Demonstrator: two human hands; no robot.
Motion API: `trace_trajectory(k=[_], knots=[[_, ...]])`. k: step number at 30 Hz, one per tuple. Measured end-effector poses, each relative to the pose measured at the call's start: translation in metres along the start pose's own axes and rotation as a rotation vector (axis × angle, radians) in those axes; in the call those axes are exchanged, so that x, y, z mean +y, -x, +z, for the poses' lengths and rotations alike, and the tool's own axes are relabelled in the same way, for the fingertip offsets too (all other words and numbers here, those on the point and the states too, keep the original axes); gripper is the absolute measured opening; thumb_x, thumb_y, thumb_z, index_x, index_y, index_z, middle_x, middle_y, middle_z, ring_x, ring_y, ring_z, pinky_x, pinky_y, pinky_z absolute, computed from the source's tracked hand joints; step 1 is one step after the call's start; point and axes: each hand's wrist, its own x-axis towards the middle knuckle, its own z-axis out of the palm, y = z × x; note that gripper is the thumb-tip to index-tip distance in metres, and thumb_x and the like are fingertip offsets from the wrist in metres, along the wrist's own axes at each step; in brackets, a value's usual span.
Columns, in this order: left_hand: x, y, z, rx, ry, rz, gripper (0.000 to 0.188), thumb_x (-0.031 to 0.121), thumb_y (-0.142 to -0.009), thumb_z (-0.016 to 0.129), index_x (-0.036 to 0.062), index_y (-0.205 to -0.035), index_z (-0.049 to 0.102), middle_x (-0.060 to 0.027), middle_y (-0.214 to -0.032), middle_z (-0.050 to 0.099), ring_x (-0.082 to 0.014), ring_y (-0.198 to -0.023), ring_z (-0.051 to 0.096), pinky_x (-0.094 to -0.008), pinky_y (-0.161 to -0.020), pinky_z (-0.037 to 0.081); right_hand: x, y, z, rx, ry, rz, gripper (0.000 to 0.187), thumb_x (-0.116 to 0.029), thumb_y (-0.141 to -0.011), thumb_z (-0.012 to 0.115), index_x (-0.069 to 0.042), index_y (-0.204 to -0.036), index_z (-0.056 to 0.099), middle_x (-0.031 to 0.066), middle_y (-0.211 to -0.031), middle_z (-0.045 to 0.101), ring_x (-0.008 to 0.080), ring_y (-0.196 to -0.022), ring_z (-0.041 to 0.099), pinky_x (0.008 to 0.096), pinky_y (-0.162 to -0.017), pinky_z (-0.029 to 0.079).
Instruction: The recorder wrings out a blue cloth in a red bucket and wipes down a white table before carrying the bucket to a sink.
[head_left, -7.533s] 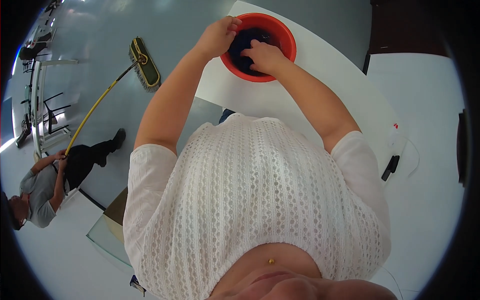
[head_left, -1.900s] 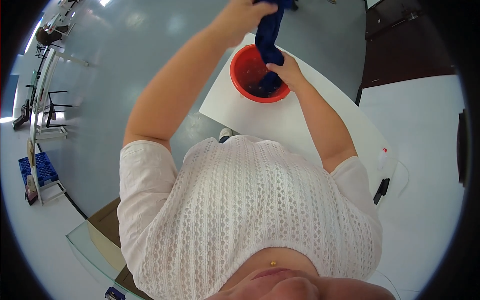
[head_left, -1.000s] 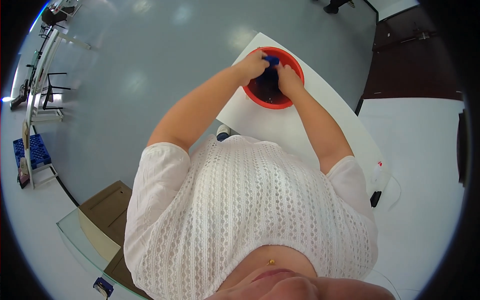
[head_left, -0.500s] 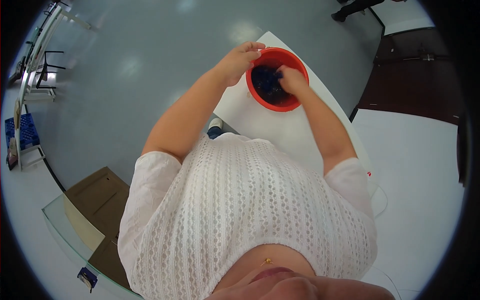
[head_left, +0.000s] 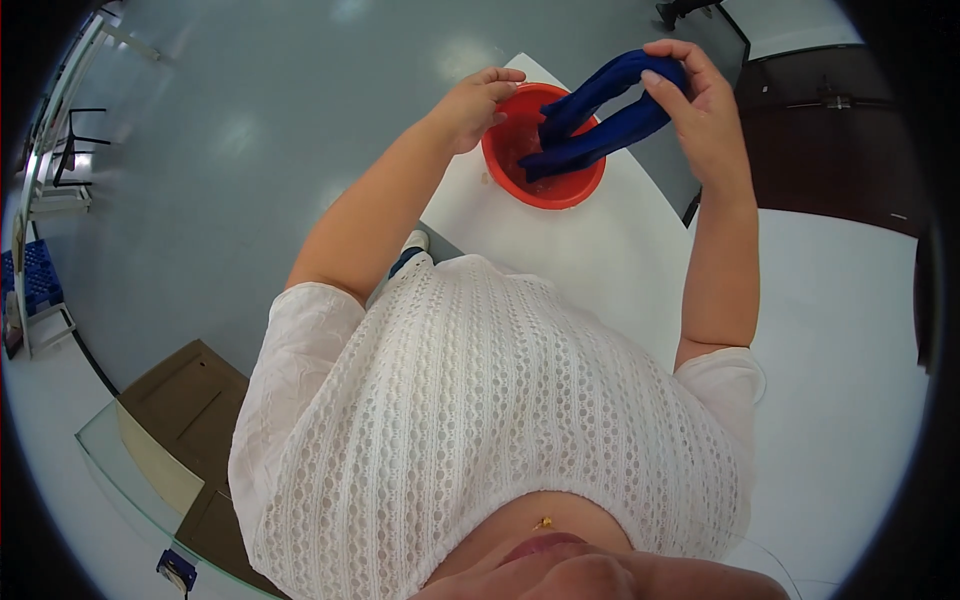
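Note:
A red plastic basin (head_left: 548, 203) stands near the far end of the white table. My left hand (head_left: 478, 108) grips its left rim, the fingers lying along the edge. Above the basin's right side, my right hand (head_left: 705, 115) pinches a dark blue wet cloth (head_left: 628, 118) at its folded middle, between thumb and fingers. Two long strands of the cloth slope down leftward, their ends hanging over the basin. Water shows inside the basin, partly covered by the cloth.
The white table (head_left: 560, 262) narrows toward its far corner. A brown cabinet (head_left: 835, 130) stands on the right. At the far left are a blue plastic crate (head_left: 38, 275) and a white frame. Another person's leg (head_left: 680, 12) shows at the top right.
My right hand has come up out of the basin, away to the right, lifting the blue cloth that lay in the water. My left hand stays on the rim.

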Motion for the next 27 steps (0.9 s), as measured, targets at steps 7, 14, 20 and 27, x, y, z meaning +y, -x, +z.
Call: trace_trajectory(k=[7,14,20,27], knots=[[-0.012,0.008,-0.015,-0.001,0.035,0.006,0.029,0.014,-0.088,0.047,0.0054,-0.115,0.048,-0.0056,-0.108,0.047,-0.0154,-0.104,0.041,-0.0345,-0.093,0.034,0.091,0.001,0.056,-0.138,0.245,0.199,0.04,-0.014,-0.072,0.066,-0.004,-0.107,0.047,0.0118,-0.096,0.058,0.0223,-0.088,0.056,0.031,-0.078,0.045],[-0.015,0.025,-0.02,-0.01,0.056,0.006,0.029,0.014,-0.087,0.047,0.0048,-0.115,0.047,-0.0055,-0.112,0.048,-0.0147,-0.104,0.042,-0.0345,-0.093,0.034,0.208,0.018,0.111,-0.357,0.772,0.165,0.049,-0.014,-0.076,0.06,-0.007,-0.121,0.04,0.0177,-0.118,0.048,0.0318,-0.113,0.044,0.0404,-0.092,0.039],[-0.015,0.032,-0.007,-0.008,0.05,-0.011,0.029,0.013,-0.087,0.047,0.0061,-0.115,0.047,-0.0057,-0.113,0.048,-0.0157,-0.11,0.04,-0.0339,-0.094,0.033,0.213,0.013,0.126,-0.812,1.135,0.578,0.039,-0.016,-0.086,0.039,-0.008,-0.125,0.041,0.0166,-0.119,0.05,0.0309,-0.113,0.046,0.0412,-0.091,0.04],[-0.036,-0.006,0.026,0.031,0.081,-0.102,0.025,0.018,-0.088,0.044,0.0088,-0.111,0.049,-0.0067,-0.112,0.05,-0.0186,-0.111,0.041,-0.0352,-0.096,0.032,0.177,0.014,0.087,-0.262,0.069,0.582,0.038,-0.004,-0.076,0.045,-0.008,-0.113,0.049,0.0076,-0.103,0.056,0.0192,-0.087,0.058,0.0332,-0.072,0.05]])
